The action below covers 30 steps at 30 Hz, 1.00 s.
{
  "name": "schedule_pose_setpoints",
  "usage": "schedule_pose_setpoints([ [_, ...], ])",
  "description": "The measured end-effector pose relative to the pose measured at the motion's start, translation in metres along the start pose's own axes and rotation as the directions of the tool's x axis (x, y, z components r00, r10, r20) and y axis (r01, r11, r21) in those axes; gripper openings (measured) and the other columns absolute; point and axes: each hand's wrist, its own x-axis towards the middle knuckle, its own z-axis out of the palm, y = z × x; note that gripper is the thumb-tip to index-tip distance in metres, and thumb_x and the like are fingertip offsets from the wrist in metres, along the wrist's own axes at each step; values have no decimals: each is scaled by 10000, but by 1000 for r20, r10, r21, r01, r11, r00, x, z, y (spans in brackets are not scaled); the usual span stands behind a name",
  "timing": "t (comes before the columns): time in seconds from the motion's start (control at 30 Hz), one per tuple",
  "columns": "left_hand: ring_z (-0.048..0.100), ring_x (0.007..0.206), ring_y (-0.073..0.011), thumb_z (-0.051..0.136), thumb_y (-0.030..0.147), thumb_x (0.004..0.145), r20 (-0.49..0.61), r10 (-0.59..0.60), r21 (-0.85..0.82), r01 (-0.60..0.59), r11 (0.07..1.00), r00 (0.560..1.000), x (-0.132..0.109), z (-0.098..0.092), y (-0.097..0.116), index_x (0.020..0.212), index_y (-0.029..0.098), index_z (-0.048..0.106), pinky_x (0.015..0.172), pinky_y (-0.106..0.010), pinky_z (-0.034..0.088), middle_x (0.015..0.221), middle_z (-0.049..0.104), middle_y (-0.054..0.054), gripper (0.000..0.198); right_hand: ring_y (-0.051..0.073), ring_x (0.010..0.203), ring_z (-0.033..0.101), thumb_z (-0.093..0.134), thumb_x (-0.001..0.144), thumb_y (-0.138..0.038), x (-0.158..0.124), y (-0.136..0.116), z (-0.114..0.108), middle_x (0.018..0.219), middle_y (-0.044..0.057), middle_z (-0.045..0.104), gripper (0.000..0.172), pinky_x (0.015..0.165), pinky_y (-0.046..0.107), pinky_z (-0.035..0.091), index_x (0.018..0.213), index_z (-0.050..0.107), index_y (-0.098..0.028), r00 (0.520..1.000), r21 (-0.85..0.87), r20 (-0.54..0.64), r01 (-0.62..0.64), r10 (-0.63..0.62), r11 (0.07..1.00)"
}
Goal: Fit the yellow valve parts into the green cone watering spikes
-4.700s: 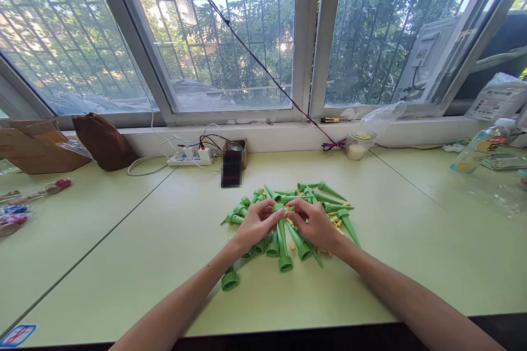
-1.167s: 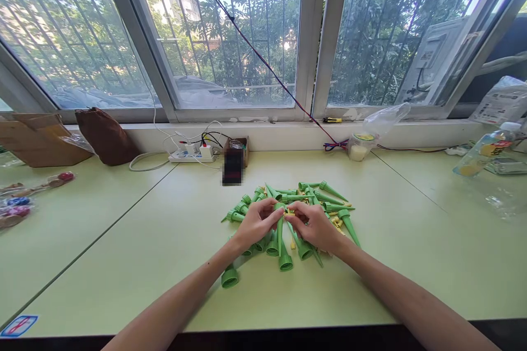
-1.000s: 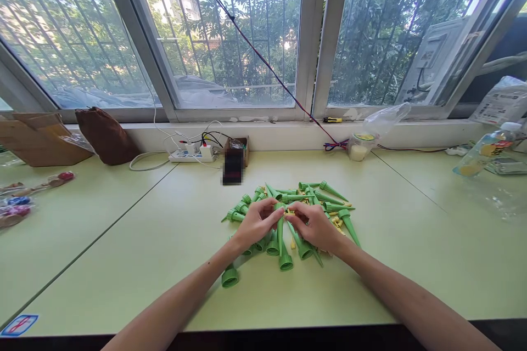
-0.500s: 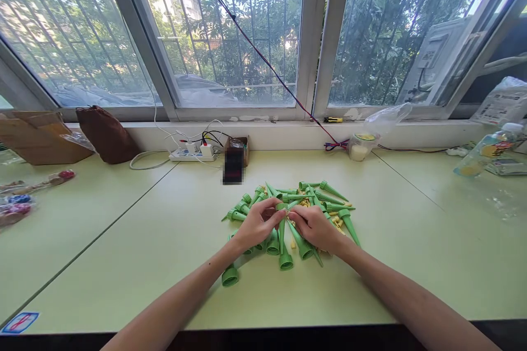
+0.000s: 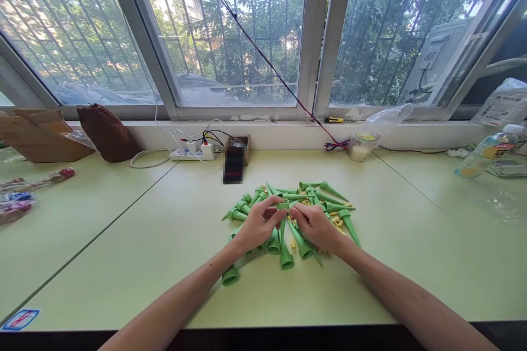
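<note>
My left hand (image 5: 257,225) is closed round a green plastic watering spike (image 5: 282,205), its wide threaded end up and its point down. My right hand (image 5: 319,227) is pinched close against the spike's side, just below its rim. Whatever its fingertips hold is too small and hidden to name. Beneath and around both hands lies a loose heap of similar green spikes (image 5: 287,259), pointing many ways. Small yellow plastic pieces (image 5: 337,223) are scattered among them, mostly by my right hand and partly covered by it.
A power strip (image 5: 191,154) with cables and a small box (image 5: 244,145) stand at the back. Farther right are a jar (image 5: 360,148) and a plastic bottle (image 5: 488,153). A brown bag (image 5: 107,134) and a cardboard box (image 5: 41,137) occupy the back left.
The held spike has tilted slightly, so its open rim shows more. My right fingertips have shifted a little to the right. The heap looks the same.
</note>
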Motion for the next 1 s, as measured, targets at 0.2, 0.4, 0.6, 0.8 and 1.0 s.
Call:
schedule_pose_setpoints([
  [0.2, 506, 548, -104, 583, 436, 915, -20, 2, -47, -3, 999, 1000, 0, 1, 1, 1065, 196, 531, 531, -223, 431, 669, 519, 43, 288, 113, 529, 323, 400, 1025, -310, 0, -3, 0, 595, -54, 377, 341, 547, 263, 271, 699, 376, -212, 1000, 8, 28, -5, 5, 1000],
  [0.4, 507, 554, -76, 581, 411, 923, -16, 13, -56, -14, 998, 1000, 1, 0, 2, 1132, 222, 497, 527, -212, 421, 853, 525, 14, 294, 118, 525, 345, 380, 1026, -309, 0, -1, 2, 600, -47, 422, 334, 556, 264, 281, 707, 387, -214, 1000, 4, 10, -5, 5, 1000],
  [0.6, 519, 549, -88, 615, 379, 905, 28, 8, -41, -7, 999, 1000, 0, 0, 5, 1206, 223, 457, 574, -222, 434, 742, 478, 52, 374, 122, 528, 346, 351, 1034, -327, -1, -1, 1, 605, -43, 432, 342, 547, 256, 278, 711, 376, -216, 999, 11, -30, -43, 43, 999],
  [0.8, 424, 537, -41, 660, 365, 866, -15, 10, -65, -11, 998, 1000, 2, 0, 3, 1207, 234, 472, 522, -197, 377, 931, 478, 22, 410, 123, 517, 319, 344, 1038, -368, -2, -1, 1, 587, -50, 401, 361, 531, 255, 276, 709, 369, -221, 997, 35, -41, -66, 67, 997],
  [1.0, 433, 551, -89, 648, 371, 872, -11, 8, -67, -9, 998, 1000, 3, 2, -3, 1173, 189, 495, 524, -201, 359, 619, 435, 83, 383, 121, 505, 305, 344, 1037, -356, -2, 0, 1, 572, -54, 383, 358, 521, 257, 266, 704, 350, -225, 997, 40, -39, -60, 61, 997],
])
